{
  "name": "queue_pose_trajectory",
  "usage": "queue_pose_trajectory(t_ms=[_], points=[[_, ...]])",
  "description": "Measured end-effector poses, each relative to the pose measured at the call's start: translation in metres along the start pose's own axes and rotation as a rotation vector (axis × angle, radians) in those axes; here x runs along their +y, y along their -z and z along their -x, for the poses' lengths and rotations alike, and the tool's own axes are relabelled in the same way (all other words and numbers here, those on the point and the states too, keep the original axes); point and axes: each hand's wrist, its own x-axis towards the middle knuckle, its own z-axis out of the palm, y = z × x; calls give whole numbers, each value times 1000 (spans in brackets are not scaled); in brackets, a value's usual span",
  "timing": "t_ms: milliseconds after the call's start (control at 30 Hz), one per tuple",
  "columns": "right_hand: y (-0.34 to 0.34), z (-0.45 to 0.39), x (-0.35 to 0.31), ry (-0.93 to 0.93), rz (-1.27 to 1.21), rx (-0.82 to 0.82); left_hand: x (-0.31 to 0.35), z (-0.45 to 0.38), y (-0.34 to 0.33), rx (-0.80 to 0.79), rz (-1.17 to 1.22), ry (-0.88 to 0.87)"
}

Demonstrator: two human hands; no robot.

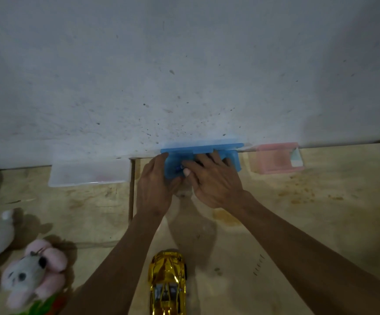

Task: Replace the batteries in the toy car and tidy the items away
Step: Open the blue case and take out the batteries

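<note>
No readable text or labels anywhere.

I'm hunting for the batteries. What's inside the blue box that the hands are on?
Inside the blue box only one small dark blue item shows, by the right hand's thumb. That hand covers most of the inside; the left hand grips the box's left end.

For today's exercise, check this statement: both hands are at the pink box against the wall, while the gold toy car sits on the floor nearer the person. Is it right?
Not quite. The head view shows the left hand and right hand at the blue box, not the pink box, which sits untouched to its right. The gold toy car does sit on the floor nearer the person.
</note>
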Motion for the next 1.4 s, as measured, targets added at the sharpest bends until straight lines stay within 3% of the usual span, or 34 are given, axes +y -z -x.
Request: queue_pose_trajectory(t_ms=[333, 633, 867, 1067, 1400], points=[[-8, -10, -7, -19, 22, -6, -1, -5, 1, -31, -67, -44], [-22, -14, 5, 98, 124, 156, -3, -6, 2, -37, -192, -127], [-31, -21, 21, 187, 101, 484, -2, -7, 3, -40, -187, -136], [-35, -23, 23, 220, 38, 651, -7, -6, 0, -44, -175, -112], [-20, -11, 33, 364, -22, 706, -15, -6, -4, -50, -123, -88]])
